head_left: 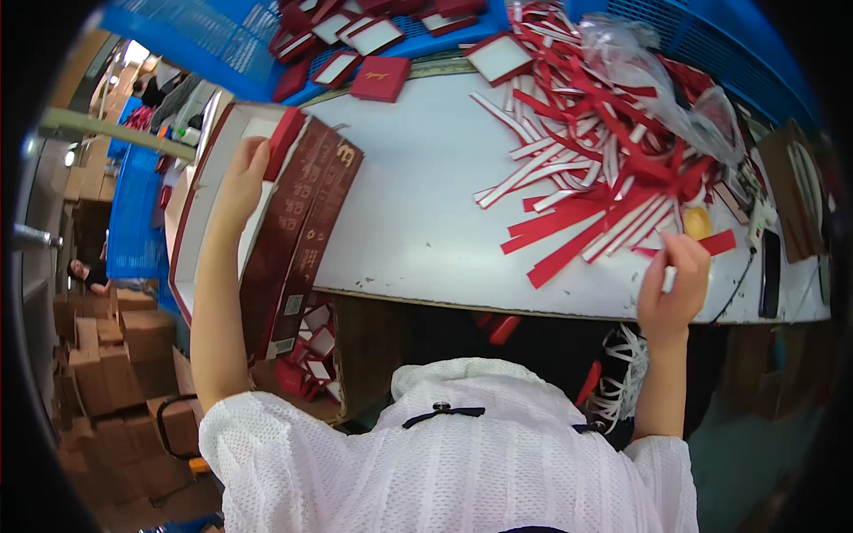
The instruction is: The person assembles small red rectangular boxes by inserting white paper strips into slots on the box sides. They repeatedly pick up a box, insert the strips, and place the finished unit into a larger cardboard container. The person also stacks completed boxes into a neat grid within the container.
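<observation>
My left hand reaches into a long open box with a white inside and dark red sides at the table's left edge, fingers touching a small red box in it. The box's dark red lid lies beside it. My right hand is at the table's near right edge, fingers pinched on a red and white paper strip from a big heap of red and white strips.
The white table holds small red boxes at the back near blue crates. A clear plastic bag lies on the strips. A dark phone lies at right. Cardboard cartons are stacked at left, near another person.
</observation>
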